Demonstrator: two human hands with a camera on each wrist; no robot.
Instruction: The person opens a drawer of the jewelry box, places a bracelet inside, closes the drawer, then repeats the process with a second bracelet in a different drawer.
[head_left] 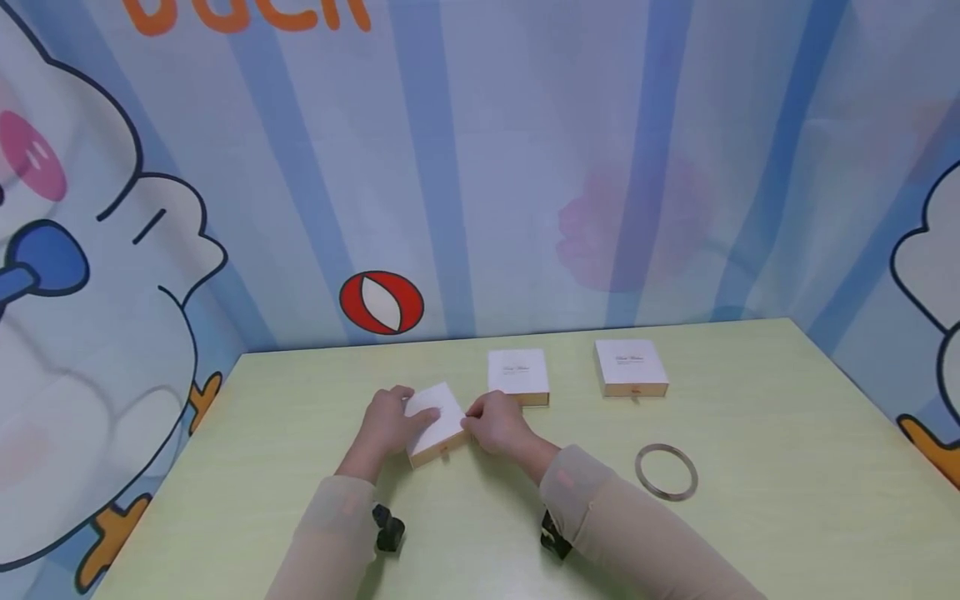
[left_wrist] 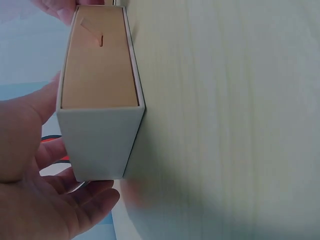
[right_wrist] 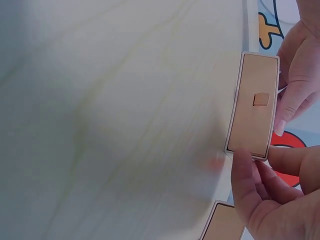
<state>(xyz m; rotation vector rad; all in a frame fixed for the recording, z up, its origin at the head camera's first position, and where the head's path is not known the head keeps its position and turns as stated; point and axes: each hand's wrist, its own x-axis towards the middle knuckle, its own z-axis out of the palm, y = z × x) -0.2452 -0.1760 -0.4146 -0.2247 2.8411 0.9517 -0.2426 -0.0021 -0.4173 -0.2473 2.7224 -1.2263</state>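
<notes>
Head view: a white box (head_left: 433, 410) sits near the centre of the frame, slightly low, turned at an angle, its tan front facing the bottom edge. The left hand (head_left: 387, 422) grips it from the left, thumb laid over the top and fingers at the far side. The right hand (head_left: 498, 422) pinches its right corner. Whether the base touches the pale table (head_left: 750, 417) I cannot tell. A second box (head_left: 519, 372) stands just beyond the right hand, and a third box (head_left: 632, 364) lies further toward the right. A ring (head_left: 693, 477) rests on the table in the lower right, near the right sleeve (head_left: 637, 525). A patterned backdrop (head_left: 517, 167) fills the upper frame.

Left wrist view: the held box occupies the upper left, tan face outward, with a small tab (left_wrist: 92, 32) near its top. The left hand's fingers spread somewhat beneath the end of the box; fingertips of the right hand show at the top left.

Right wrist view: the box stands at the right of the frame — right thumb against its tan face, fingers behind the lower corner. Part of another box (right_wrist: 222, 222) shows at the bottom edge.
</notes>
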